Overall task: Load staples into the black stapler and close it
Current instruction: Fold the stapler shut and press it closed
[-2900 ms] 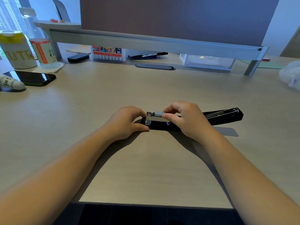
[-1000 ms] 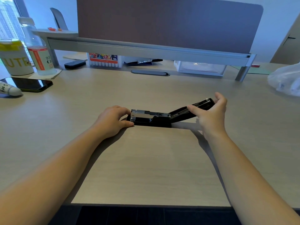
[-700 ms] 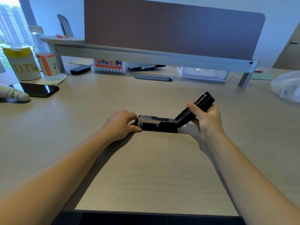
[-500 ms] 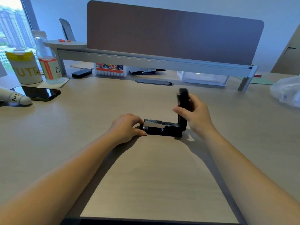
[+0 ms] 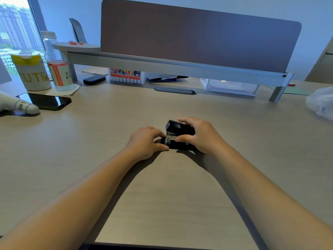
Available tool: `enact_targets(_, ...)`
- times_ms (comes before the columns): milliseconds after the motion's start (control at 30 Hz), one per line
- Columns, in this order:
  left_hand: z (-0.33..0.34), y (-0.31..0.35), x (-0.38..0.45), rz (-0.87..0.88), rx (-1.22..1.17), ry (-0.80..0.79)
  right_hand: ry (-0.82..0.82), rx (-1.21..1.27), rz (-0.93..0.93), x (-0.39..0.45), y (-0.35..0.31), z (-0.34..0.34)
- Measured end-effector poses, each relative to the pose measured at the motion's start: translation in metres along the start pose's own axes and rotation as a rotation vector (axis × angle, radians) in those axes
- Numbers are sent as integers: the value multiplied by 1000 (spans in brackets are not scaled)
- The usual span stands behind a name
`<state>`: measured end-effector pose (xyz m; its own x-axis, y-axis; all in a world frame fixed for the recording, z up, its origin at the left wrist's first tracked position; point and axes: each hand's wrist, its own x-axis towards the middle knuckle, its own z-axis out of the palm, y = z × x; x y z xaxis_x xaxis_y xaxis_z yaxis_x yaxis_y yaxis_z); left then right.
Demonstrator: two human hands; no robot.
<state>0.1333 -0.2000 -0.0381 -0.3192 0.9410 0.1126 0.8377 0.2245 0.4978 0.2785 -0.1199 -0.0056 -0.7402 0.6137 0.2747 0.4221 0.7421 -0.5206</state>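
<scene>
The black stapler (image 5: 175,131) lies on the wooden desk (image 5: 162,186) in the middle of the view. Its black top arm is folded down over the metal magazine, whose silver front end still shows at the left under the arm. My right hand (image 5: 200,136) wraps over the top arm, fingers on top and thumb at the near side. My left hand (image 5: 146,141) rests on the desk at the stapler's left end, fingertips against its front and base. No loose staples are visible.
A black phone (image 5: 46,101), a white marker-like object (image 5: 19,106), a yellow-lidded cup (image 5: 32,74) and a water bottle (image 5: 57,65) stand at the far left. A marker box (image 5: 126,76) and a clear tray (image 5: 228,86) sit under the rear shelf. A plastic bag (image 5: 320,103) lies at the right.
My right hand swung the stapler's top arm from flat out at the right, up through vertical, and down onto the magazine. My left hand stayed at the stapler's left end.
</scene>
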Motion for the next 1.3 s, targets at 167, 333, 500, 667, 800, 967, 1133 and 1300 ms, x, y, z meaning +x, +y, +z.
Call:
enact_targets(167, -6, 3, -5, -34, -433, -62, -11, 87, 162, -15, 23, -8)
enact_targets(333, -1, 14, -2, -138, -664, 14, 18, 183, 222, -30, 37, -5)
enact_targets(500, 1, 11, 1, -140, -589, 39, 44, 201, 213, -32, 37, -3)
enact_targets(667, 3, 8, 1, -134, -575, 6, 65, 202, 214, -32, 38, -1)
enact_targets(800, 5, 8, 2, -123, -568, 20, 68, 210, 223, -34, 37, -1)
enact_targets(967, -1, 7, 1, -113, -609, -50, 19, 192, 238, -34, 37, -5)
enact_targets(1133, -2, 4, -1, -17, -235, -68, 0, 179, 253, -35, 40, -8)
enact_targets(1300, -2, 1, 13, -19, -109, 12, 41, 160, 269, -21, 46, -5)
